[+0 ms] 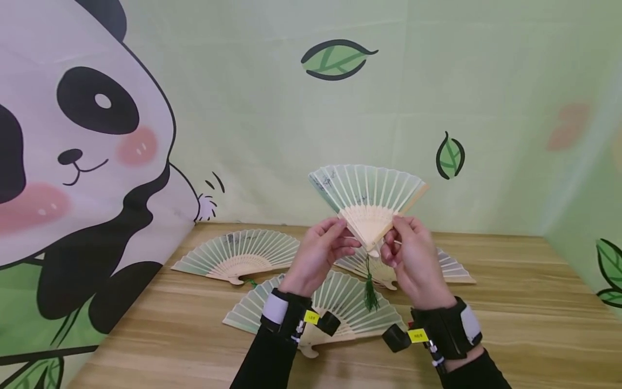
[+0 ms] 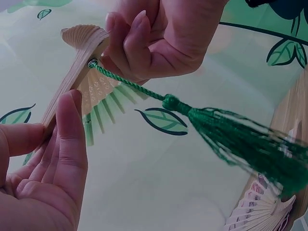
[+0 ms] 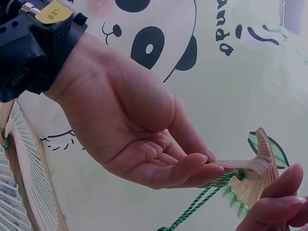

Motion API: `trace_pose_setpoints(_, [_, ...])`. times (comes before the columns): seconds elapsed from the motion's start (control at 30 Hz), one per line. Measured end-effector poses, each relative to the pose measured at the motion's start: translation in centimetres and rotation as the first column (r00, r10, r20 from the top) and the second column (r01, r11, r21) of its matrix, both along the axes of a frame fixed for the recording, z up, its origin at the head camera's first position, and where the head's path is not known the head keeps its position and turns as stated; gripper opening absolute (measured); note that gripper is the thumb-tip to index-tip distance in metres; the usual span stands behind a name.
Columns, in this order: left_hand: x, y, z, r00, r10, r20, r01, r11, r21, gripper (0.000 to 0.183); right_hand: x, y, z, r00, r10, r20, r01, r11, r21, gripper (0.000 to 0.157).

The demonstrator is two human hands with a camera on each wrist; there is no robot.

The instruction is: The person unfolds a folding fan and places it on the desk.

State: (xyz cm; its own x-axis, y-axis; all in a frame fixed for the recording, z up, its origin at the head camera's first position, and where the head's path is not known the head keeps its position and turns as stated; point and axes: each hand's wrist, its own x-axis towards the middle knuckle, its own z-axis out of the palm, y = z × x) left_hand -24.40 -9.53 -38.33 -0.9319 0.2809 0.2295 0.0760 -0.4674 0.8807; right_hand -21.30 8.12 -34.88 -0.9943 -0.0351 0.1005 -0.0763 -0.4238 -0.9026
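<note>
Raised above the table is a partly spread pale green folding fan, its ribs fanned upward and its pivot end down. My left hand pinches the left outer rib between thumb and fingers. On the other side, my right hand pinches the right outer rib. A dark green tassel hangs on a cord from the pivot. In the left wrist view, the tassel's cord passes through the pivot hole. The right wrist view shows my right thumb and fingertips on the rib, close to the pivot.
Three spread fans lie on the wooden table: a left fan, a front fan below my hands, and a right fan partly hidden behind my right hand. A backdrop with a panda print stands behind the table.
</note>
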Motion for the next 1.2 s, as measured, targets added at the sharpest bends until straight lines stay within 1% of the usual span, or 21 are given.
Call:
trace_pose_setpoints(0.3, [0.00, -0.01, 0.05, 1.000, -0.005, 0.005, 0.005, 1.000, 0.010, 0.018, -0.04, -0.11, -0.10, 0.999, -0.033, 0.020, 0.033, 0.999, -0.008, 0.014])
trace_pose_setpoints(0.47, [-0.07, -0.04, 0.09, 1.000, 0.012, -0.005, -0.012, 1.000, -0.001, 0.018, -0.17, -0.12, -0.19, 0.999, -0.049, 0.020, 0.049, 0.999, -0.017, 0.014])
trace_pose_setpoints(0.6, [-0.09, -0.15, 0.16, 0.999, 0.035, -0.002, -0.035, 0.999, -0.009, 0.018, -0.32, -0.16, -0.14, 0.999, -0.044, 0.024, 0.045, 0.999, -0.022, 0.013])
trace_pose_setpoints(0.77, [-0.09, -0.13, 0.23, 0.999, 0.032, -0.003, -0.032, 0.999, 0.002, 0.019, -0.30, -0.14, -0.14, 0.998, -0.048, 0.029, 0.049, 0.999, -0.025, 0.013])
trace_pose_setpoints(1.03, [0.01, -0.06, 0.32, 0.999, 0.035, -0.013, -0.035, 0.999, 0.016, 0.020, -0.34, -0.23, -0.29, 0.999, -0.037, -0.007, 0.037, 0.999, -0.034, 0.014])
trace_pose_setpoints(1.2, [0.05, -0.10, 0.32, 0.999, 0.042, -0.012, -0.042, 0.998, 0.047, 0.017, -0.31, -0.21, -0.44, 1.000, -0.014, -0.007, 0.014, 1.000, -0.027, 0.012])
